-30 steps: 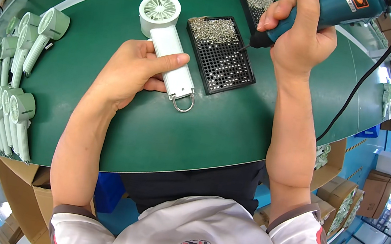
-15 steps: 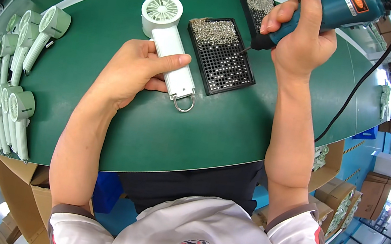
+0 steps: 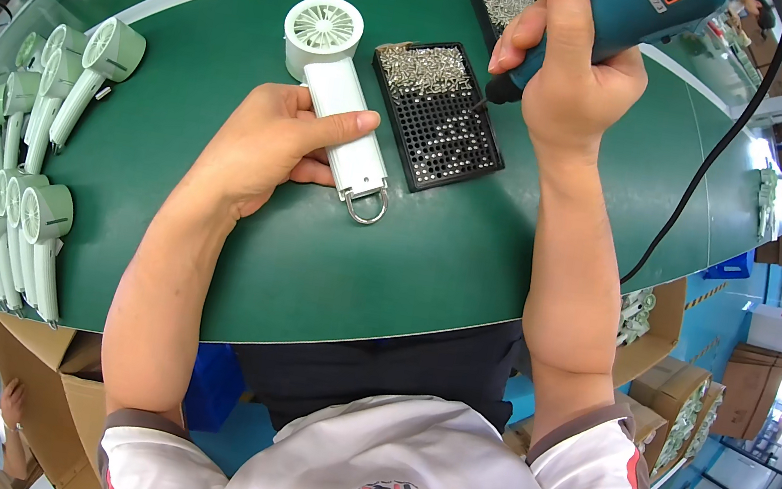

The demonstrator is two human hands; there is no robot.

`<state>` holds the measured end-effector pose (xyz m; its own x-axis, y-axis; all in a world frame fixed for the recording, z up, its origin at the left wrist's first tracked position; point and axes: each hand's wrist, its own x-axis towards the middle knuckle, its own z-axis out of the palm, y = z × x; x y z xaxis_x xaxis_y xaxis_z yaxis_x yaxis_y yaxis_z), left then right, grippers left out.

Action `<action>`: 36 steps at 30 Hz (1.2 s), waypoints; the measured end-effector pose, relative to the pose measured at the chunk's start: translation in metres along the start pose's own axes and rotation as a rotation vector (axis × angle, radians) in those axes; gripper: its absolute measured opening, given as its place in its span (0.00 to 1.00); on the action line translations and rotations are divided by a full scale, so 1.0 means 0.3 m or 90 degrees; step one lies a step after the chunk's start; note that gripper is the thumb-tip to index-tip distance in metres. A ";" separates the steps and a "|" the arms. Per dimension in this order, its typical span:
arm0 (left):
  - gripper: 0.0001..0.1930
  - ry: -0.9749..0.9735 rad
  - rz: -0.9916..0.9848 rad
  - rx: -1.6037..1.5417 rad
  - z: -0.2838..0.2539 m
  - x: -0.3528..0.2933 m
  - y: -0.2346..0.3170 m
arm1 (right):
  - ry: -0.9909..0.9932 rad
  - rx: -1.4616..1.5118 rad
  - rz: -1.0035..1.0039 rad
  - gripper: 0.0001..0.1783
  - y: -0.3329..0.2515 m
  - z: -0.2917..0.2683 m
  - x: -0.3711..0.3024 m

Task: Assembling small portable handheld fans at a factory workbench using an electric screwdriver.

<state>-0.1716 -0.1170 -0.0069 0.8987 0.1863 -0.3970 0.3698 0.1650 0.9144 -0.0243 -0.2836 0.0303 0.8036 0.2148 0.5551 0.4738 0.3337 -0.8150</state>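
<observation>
Bright, even light; white glare at right rim; table (image 3: 408,267) sharp, front edge bowed; 4 corners black.

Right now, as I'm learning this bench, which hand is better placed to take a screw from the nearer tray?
Probably the right hand: it holds the teal power driver, whose bit points at the nearer tray. The left hand is occupied holding the white fan.

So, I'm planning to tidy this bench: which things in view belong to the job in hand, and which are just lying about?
In use:
pale handheld fan, in the left hand
teal power screwdriver, in the right hand
nearer screw tray, at the screwdriver's tip

Apparently lying about:
farther screw tray
pale green fans at left
</observation>
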 end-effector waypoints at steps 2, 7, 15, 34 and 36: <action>0.27 0.000 -0.002 0.003 0.002 -0.002 0.004 | -0.005 -0.012 -0.011 0.19 -0.002 0.004 -0.002; 0.27 0.005 -0.007 -0.007 0.009 -0.003 0.013 | 0.027 -0.020 0.004 0.18 0.000 -0.010 0.002; 0.24 0.002 -0.008 -0.013 0.000 0.004 0.004 | 0.031 0.028 -0.009 0.14 -0.039 -0.004 0.006; 0.20 0.000 -0.004 -0.026 -0.005 0.014 -0.006 | -0.294 0.301 -0.028 0.26 -0.109 0.114 -0.113; 0.20 0.002 -0.004 -0.029 -0.006 0.013 -0.008 | -0.279 0.280 -0.019 0.26 -0.113 0.109 -0.126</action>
<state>-0.1694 -0.1150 -0.0107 0.8952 0.1886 -0.4038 0.3647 0.2106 0.9070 -0.0825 -0.2731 0.0423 0.5259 0.5247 0.6695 0.2261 0.6725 -0.7047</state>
